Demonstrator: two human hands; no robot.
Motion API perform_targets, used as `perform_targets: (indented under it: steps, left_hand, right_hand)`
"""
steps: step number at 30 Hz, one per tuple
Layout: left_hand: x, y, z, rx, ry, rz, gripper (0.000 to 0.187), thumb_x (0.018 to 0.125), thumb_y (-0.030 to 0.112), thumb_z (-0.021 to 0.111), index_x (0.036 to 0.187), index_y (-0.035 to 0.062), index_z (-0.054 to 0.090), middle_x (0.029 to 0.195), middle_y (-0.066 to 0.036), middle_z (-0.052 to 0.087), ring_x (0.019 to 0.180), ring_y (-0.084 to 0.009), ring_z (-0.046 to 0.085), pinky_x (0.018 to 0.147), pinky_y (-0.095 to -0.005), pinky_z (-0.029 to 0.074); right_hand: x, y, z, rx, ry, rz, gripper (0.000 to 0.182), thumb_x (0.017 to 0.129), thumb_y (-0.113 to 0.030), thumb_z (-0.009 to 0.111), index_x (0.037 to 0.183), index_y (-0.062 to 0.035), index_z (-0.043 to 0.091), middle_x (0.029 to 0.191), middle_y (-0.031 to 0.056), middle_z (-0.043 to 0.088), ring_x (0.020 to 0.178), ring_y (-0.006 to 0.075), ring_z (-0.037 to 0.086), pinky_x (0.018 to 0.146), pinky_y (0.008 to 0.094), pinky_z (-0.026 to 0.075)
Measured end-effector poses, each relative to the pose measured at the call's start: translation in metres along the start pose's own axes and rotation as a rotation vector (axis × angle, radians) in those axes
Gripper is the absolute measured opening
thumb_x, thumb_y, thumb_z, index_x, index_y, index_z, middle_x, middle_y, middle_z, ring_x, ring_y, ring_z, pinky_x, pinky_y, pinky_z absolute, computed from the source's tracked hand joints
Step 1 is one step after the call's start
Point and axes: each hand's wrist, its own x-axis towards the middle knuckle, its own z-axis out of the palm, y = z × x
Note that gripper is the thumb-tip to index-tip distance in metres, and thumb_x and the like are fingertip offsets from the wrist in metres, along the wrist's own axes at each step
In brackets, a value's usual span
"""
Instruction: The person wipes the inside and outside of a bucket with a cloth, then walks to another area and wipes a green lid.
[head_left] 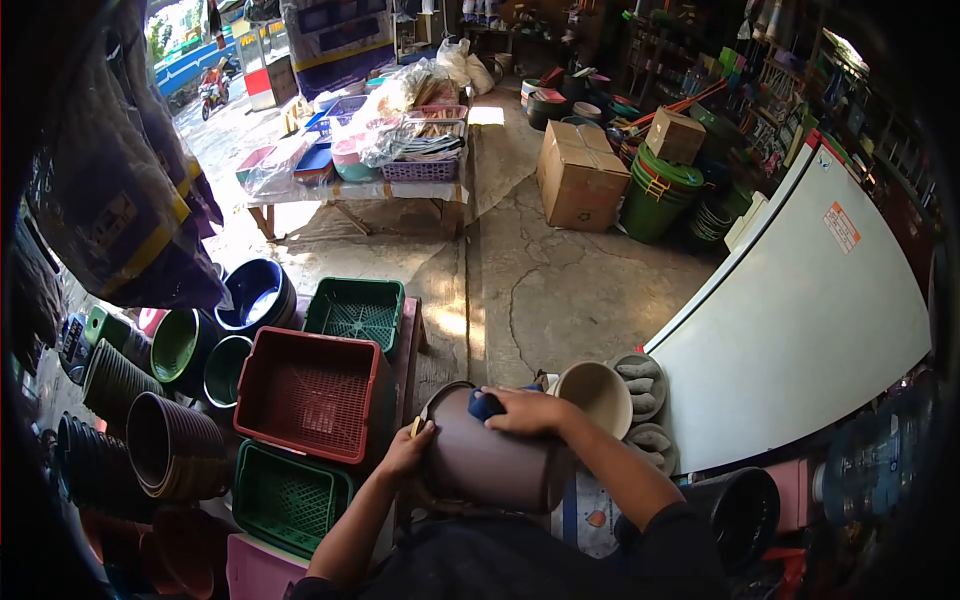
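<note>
At the bucket's [495, 462] edge, left hand [405, 452]

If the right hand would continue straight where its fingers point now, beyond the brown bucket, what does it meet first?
Probably the red basket, left of the brown bucket; but the right hand might pass above it, as heights are unclear.

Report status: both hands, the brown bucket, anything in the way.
Left hand at one end of brown bucket, yellow item at its fingers. Right hand holding dark blue cloth against bucket. Bucket tipped; beige bucket close by, hands unobstructed.
</note>
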Motion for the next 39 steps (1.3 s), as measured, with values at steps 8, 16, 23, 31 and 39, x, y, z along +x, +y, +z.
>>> perform_targets:
  steps: [8,16,23,31,39]
  left_hand:
    - [-0.009,-0.006,0.005,-0.444,0.209,0.028,0.035,0.1,0.034,0.056,0.112,0.0015,0.059,0.101,-0.011,0.067,0.089,-0.0209,0.065,0.084,-0.0377,0.054]
    - [-0.026,-0.028,-0.019,-0.784,0.081,-0.101,0.058,0.1,0.041,0.052,0.137,-0.0032,0.045,0.132,-0.022,0.056,0.119,-0.0373,0.057,0.103,-0.0545,0.044]
    - [-0.043,-0.028,-0.043,-0.687,-0.002,0.041,0.056,0.102,0.04,0.048,0.138,-0.0026,0.044,0.134,-0.022,0.054,0.123,-0.0365,0.054,0.105,-0.0533,0.043]
    - [-0.046,-0.014,-0.054,-0.583,0.083,0.131,0.051,0.101,0.037,0.052,0.136,-0.0011,0.046,0.13,-0.02,0.058,0.117,-0.0345,0.059,0.101,-0.0512,0.049]
    - [-0.052,-0.027,-0.083,-0.715,0.065,0.204,0.058,0.102,0.042,0.046,0.142,-0.0001,0.04,0.139,-0.023,0.051,0.125,-0.0396,0.052,0.107,-0.055,0.041]
  right_hand:
    - [-0.051,-0.061,0.042,-0.603,0.433,-0.154,0.08,0.079,-0.043,0.066,0.148,-0.0119,0.04,0.155,0.0098,0.036,0.143,0.0322,0.032,0.117,0.0505,0.021]
    - [-0.077,-0.033,0.055,-0.012,0.782,-0.333,0.075,0.077,-0.026,0.061,0.147,-0.0068,0.042,0.153,0.0144,0.039,0.14,0.038,0.035,0.115,0.0524,0.025]
    - [-0.055,0.015,0.058,0.431,0.8,-0.197,0.065,0.088,-0.023,0.052,0.147,-0.0016,0.04,0.152,0.02,0.038,0.144,0.04,0.029,0.118,0.0456,0.02]
    - [-0.025,-0.043,0.042,0.4,0.68,-0.217,0.073,0.089,-0.023,0.053,0.155,-0.0055,0.024,0.162,0.0169,0.018,0.15,0.0358,0.012,0.119,0.0514,0.008]
    - [-0.065,-0.076,0.034,0.509,0.19,-0.554,0.067,0.09,-0.016,0.052,0.153,-0.0042,0.03,0.161,0.0124,0.027,0.152,0.0289,0.01,0.12,0.0443,0.0]
